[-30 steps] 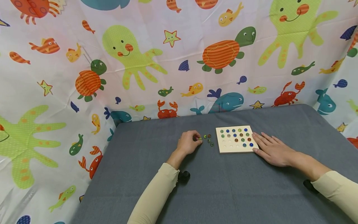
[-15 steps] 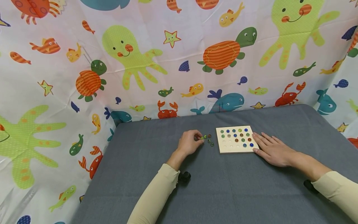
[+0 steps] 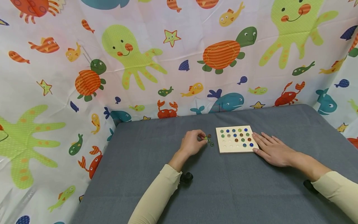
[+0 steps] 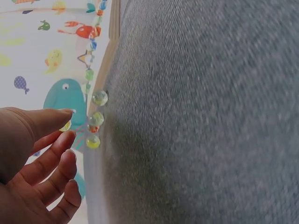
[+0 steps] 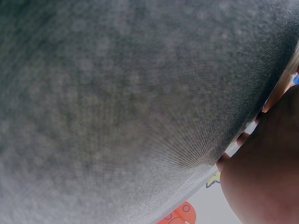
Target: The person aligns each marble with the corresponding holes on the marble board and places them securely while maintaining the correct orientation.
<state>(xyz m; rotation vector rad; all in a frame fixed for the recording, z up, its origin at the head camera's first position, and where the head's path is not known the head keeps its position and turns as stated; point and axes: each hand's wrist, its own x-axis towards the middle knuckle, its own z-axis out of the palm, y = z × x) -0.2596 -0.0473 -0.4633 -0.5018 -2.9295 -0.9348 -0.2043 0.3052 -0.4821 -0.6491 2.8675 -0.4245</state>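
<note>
My left hand (image 3: 191, 143) pinches a yellow-green glass marble (image 4: 66, 126) between thumb and forefinger, its other fingers loosely bent in the left wrist view. Just beyond its fingertips several loose marbles, greenish ones (image 4: 100, 97) and an orange-brown one (image 3: 209, 136), lie on the cloth left of the board. The pale wooden board (image 3: 227, 149) carries rows of blue, green, brown and yellow marbles (image 3: 240, 130) in round hollows; bare hollows (image 3: 230, 146) show at its lower left. With fingers stretched out, my right hand (image 3: 272, 151) rests against the board's right edge.
Grey cloth (image 3: 223, 193) covers the table. A white curtain (image 3: 193, 31) printed with sea animals hangs behind it and along both sides. Dark wrist devices (image 3: 186, 177) sit below the cream sleeves (image 3: 159, 196).
My left hand has shifted slightly right with the pinched marble, and its fingertips now overlap the loose marbles in the head view. The right hand and the board have stayed in place.
</note>
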